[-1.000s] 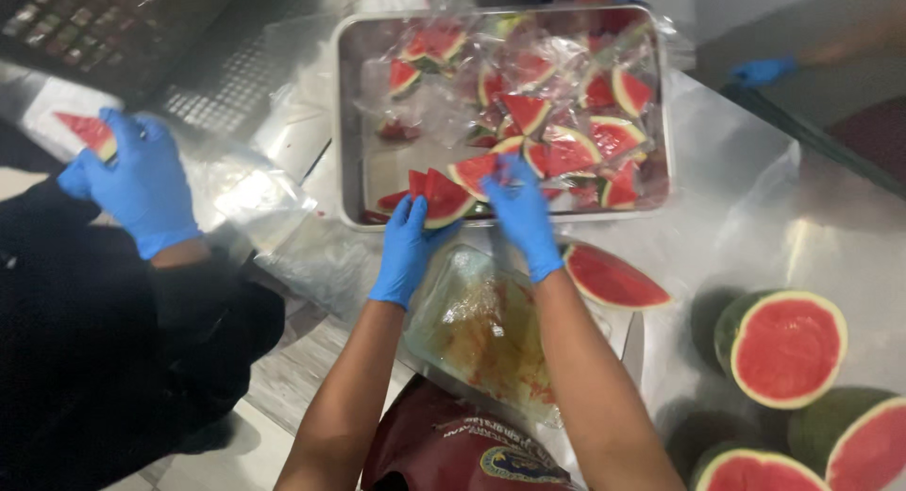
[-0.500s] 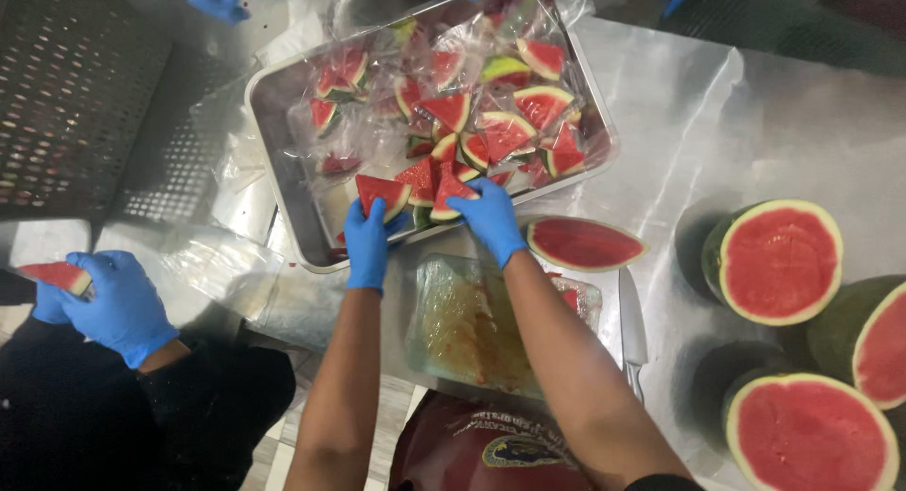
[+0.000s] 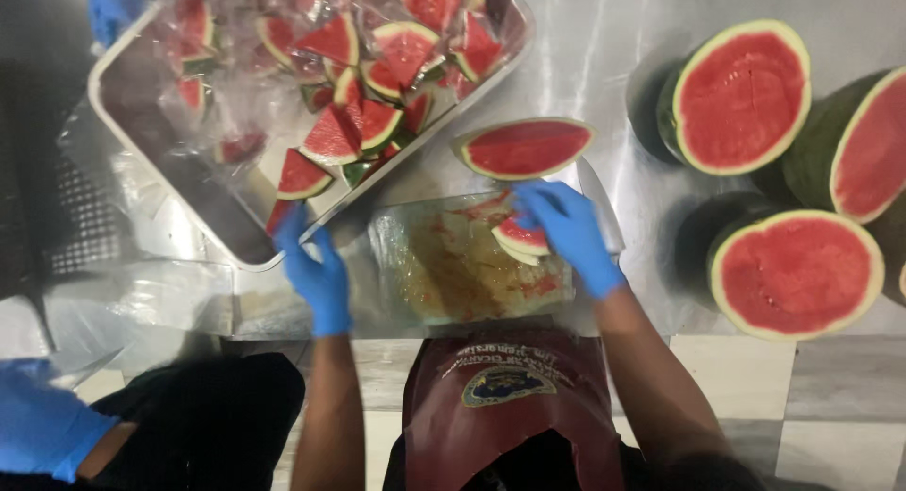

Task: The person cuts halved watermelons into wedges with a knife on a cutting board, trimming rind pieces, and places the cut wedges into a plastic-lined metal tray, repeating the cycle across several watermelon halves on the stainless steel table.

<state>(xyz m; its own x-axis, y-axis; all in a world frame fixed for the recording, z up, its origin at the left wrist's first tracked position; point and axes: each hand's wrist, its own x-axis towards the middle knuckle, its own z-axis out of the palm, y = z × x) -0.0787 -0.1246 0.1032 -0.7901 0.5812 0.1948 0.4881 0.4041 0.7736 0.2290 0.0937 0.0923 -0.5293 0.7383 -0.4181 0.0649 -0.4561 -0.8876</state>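
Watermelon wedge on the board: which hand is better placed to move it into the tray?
Right, probably. The right hand already grips the watermelon wedge over the cutting board; the left hand rests at the metal tray edge.

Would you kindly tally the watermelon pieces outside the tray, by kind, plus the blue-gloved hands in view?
Watermelon halves, cut side up: 3
Long slice on the table: 1
Small wedge in the right hand: 1
Blue-gloved hands, including the left hand: 4
Total: 9

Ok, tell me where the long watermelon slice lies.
In the head view, the long watermelon slice lies on the steel table, between the tray and the cutting board, just above the right hand.
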